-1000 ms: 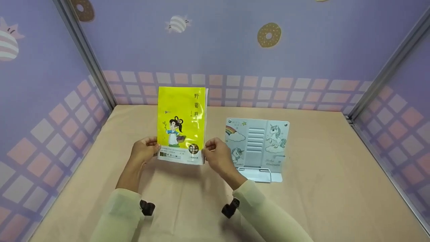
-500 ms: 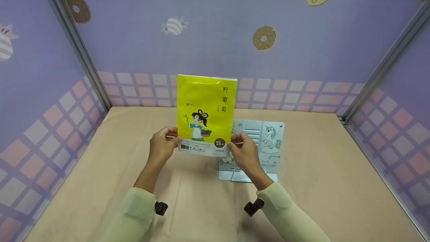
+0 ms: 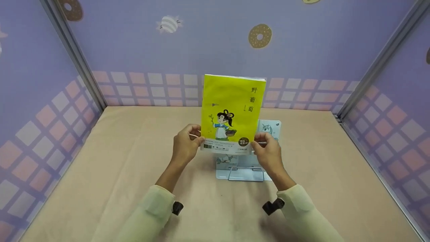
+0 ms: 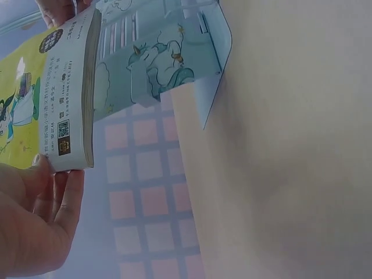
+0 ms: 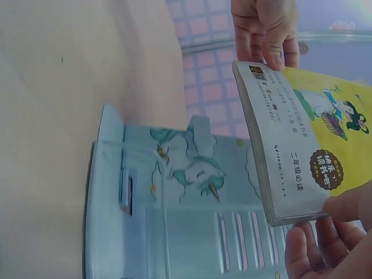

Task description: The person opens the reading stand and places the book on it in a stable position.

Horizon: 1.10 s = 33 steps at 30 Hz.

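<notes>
A yellow book [image 3: 231, 111] with a cartoon girl on its cover is held upright in the air by both hands. My left hand [image 3: 186, 144] pinches its lower left edge, thumb in front and fingers behind. On the lower right edge, my right hand [image 3: 268, 151] pinches it the same way. Behind and below the book stands a pale blue book stand [image 3: 221, 173] with unicorn drawings; the book covers much of its back plate in the head view. In the right wrist view a gap shows between the book's bottom edge [image 5: 253, 145] and the stand's slotted plate [image 5: 192, 232].
The stand rests on a beige cloth-covered table [image 3: 141, 134]. Purple walls [image 3: 215, 40] with pink and white checks enclose the back and sides, with metal posts [image 3: 74, 57] at the corners. A black wrist camera [image 3: 177, 208] hangs by the left sleeve.
Both hands have carried the book rightward, from left of the stand to in front of it. It also rose at first. The grip on both edges is kept.
</notes>
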Available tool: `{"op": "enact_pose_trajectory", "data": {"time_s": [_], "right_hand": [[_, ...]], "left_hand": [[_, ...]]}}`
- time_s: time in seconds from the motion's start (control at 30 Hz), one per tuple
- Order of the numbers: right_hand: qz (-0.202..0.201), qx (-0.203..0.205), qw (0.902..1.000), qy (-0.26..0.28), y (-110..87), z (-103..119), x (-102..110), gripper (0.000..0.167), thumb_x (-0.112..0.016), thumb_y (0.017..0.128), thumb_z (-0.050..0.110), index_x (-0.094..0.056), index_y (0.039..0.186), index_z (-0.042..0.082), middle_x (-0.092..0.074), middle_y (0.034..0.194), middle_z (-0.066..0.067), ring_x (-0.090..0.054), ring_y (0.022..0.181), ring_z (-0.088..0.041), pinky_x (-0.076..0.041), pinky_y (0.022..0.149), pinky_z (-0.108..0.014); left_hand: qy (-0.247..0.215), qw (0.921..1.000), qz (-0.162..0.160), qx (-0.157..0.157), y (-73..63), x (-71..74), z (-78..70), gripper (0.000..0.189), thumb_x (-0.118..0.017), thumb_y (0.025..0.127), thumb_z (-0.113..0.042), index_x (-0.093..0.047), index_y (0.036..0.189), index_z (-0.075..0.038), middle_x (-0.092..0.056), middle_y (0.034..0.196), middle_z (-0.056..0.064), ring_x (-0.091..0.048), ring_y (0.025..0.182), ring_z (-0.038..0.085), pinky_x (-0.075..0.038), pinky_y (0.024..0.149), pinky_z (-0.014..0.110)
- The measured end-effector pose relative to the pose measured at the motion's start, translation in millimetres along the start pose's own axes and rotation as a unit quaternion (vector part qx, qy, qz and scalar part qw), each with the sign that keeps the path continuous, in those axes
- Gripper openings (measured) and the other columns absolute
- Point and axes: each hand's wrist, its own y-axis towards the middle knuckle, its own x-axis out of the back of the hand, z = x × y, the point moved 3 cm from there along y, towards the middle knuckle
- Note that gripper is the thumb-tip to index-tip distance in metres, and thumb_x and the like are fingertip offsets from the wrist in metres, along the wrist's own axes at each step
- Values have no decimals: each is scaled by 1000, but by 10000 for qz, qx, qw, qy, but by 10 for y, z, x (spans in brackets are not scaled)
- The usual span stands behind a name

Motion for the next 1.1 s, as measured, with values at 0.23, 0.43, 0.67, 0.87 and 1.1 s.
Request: {"op": "enact_pose_trajectory", "data": {"time_s": [0.23,0.43,0.67,0.87,1.1], "right_hand": [[-70,-100,9998,135,75,-158,196,24,-61,98,6,-55,121,7,-62,117,-12,-64,102,-23,-59,79,-26],[-223,-176,9996,63,117,-259,323,25,-59,99,7,-54,123,8,-62,120,-12,-63,105,-24,-60,85,-32],[-308,-265,9991,82,147,-374,429,30,-58,99,11,-54,129,9,-62,122,-13,-61,109,-25,-58,89,-32],[-349,-334,9988,56,188,-451,477,33,-57,100,13,-53,132,10,-62,124,-15,-60,113,-28,-55,95,-38],[-432,-322,9985,-123,233,-493,485,30,-58,101,14,-55,130,11,-63,123,-13,-62,111,-28,-54,94,-39]], "left_hand": [[118,9997,84,-200,-2,-265,-64,31,-72,90,2,-67,118,-9,-69,99,7,-67,90,23,-58,75,28],[222,9990,166,-343,-1,-482,-71,40,-71,91,2,-62,127,-13,-67,98,7,-65,89,22,-55,78,30],[224,9977,282,-582,10,-666,-93,46,-70,92,1,-56,132,-17,-67,95,7,-63,86,21,-54,77,30],[255,9969,346,-664,30,-795,-99,50,-68,92,3,-54,137,-17,-65,99,7,-62,88,20,-54,79,29],[314,9960,366,-756,29,-870,-55,55,-66,93,4,-49,141,-17,-62,106,6,-60,93,19,-54,84,30]]}}
